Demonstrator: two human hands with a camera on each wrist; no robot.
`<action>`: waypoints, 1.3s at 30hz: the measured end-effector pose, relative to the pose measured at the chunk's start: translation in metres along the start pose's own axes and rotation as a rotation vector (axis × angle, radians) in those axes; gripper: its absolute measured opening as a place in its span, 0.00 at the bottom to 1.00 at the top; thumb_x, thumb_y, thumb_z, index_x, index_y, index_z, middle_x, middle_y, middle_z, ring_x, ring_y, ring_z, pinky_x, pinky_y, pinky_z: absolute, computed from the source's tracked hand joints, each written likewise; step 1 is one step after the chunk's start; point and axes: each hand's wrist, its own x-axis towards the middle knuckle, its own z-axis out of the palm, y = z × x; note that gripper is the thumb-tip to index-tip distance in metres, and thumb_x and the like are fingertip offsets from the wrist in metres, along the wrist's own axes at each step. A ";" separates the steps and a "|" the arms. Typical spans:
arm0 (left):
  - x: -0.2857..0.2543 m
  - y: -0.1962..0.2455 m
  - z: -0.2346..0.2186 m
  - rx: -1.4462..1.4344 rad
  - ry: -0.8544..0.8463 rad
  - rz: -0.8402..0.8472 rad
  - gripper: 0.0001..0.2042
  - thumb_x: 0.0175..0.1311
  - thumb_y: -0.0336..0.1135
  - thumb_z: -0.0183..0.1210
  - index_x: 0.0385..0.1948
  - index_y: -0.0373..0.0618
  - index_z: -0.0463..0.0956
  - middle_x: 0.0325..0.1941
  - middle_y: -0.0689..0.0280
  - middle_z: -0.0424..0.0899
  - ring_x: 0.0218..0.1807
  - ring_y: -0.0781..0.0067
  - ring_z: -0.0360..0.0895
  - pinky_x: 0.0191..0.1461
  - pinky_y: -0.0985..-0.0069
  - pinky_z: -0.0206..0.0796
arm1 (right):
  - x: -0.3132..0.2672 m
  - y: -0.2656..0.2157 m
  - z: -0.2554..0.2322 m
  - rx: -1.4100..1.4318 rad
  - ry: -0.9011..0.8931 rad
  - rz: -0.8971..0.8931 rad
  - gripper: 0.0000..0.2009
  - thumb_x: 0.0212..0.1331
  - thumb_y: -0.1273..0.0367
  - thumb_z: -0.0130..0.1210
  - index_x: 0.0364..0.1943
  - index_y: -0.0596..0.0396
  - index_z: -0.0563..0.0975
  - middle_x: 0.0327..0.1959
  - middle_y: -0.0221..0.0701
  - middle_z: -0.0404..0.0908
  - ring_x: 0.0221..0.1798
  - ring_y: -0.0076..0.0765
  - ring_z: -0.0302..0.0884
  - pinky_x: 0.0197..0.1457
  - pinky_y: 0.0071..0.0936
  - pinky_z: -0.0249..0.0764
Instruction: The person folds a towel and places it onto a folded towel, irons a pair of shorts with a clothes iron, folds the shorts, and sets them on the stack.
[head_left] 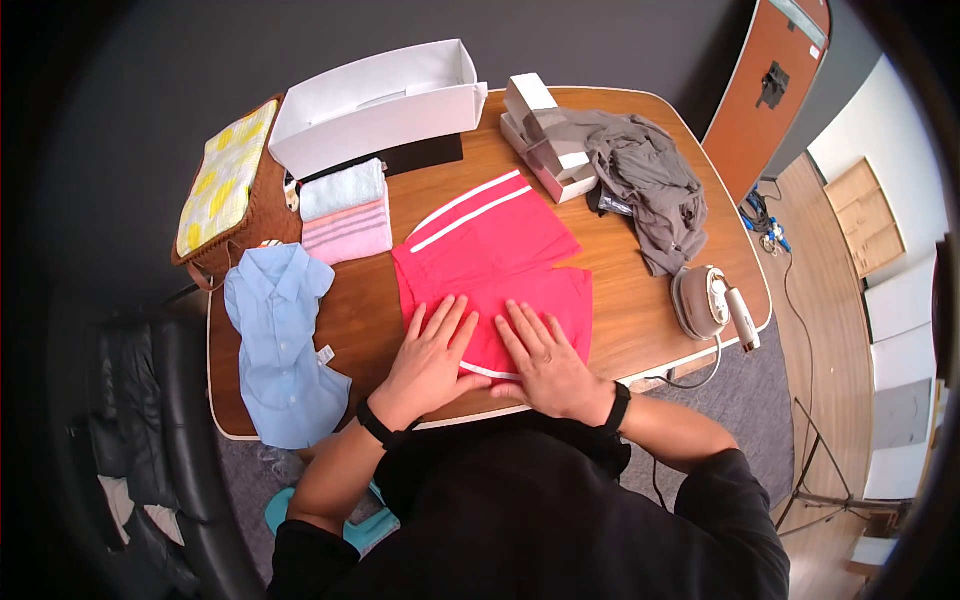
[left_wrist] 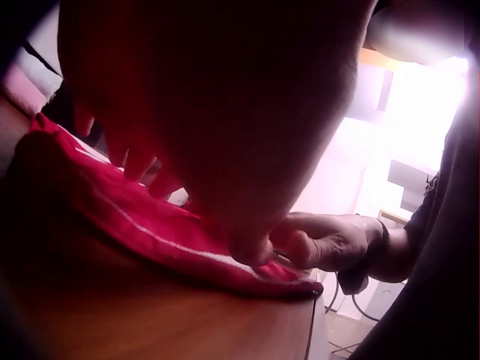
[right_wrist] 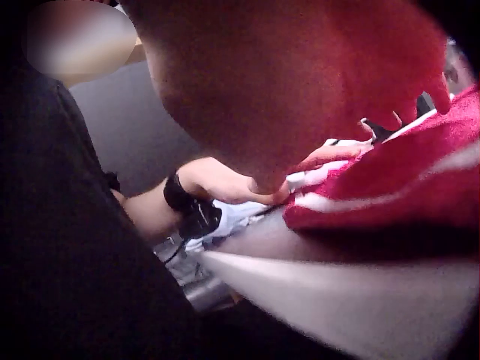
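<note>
A pair of pinkish-red shorts (head_left: 490, 245) with white side stripes lies spread on the wooden table, legs divided by a notch on the right. My left hand (head_left: 432, 352) rests on the part nearest me, fingers straight and spread. Beside it, my right hand (head_left: 548, 368) lies the same way, also on the fabric, with a ring on one finger. Both thumbs are at the white-trimmed edge near the table's front. In the left wrist view the shorts (left_wrist: 150, 217) lie low under my fingers. The right wrist view shows the red fabric (right_wrist: 390, 184) under my right hand.
On the left are a light blue shirt (head_left: 285, 340), folded towels (head_left: 348, 222) and a wicker basket (head_left: 255, 185) with a yellow-patterned cloth. An open white box (head_left: 375, 120) stands behind. Rightward are small white boxes (head_left: 535, 150), a grey-brown garment (head_left: 645, 175) and a corded steamer-like appliance (head_left: 700, 300).
</note>
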 end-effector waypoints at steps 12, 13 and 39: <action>-0.030 0.008 -0.002 0.010 -0.040 0.032 0.52 0.64 0.74 0.66 0.81 0.42 0.68 0.89 0.45 0.58 0.91 0.43 0.51 0.91 0.38 0.38 | -0.044 0.014 -0.016 -0.058 -0.104 -0.071 0.61 0.65 0.27 0.53 0.84 0.70 0.58 0.88 0.62 0.52 0.89 0.68 0.52 0.89 0.61 0.50; -0.032 0.010 0.002 -0.008 -0.061 0.045 0.51 0.64 0.74 0.66 0.81 0.45 0.68 0.89 0.46 0.58 0.91 0.43 0.50 0.91 0.37 0.38 | -0.048 0.016 -0.013 -0.051 -0.125 -0.079 0.60 0.65 0.28 0.53 0.83 0.69 0.58 0.88 0.61 0.53 0.89 0.68 0.52 0.89 0.61 0.50; -0.053 0.010 0.011 -0.035 -0.044 0.019 0.49 0.67 0.76 0.60 0.83 0.51 0.67 0.89 0.47 0.59 0.91 0.45 0.52 0.91 0.35 0.38 | -0.091 0.111 -0.140 -0.302 0.424 0.506 0.31 0.64 0.63 0.74 0.70 0.55 0.78 0.68 0.48 0.79 0.69 0.61 0.77 0.74 0.50 0.74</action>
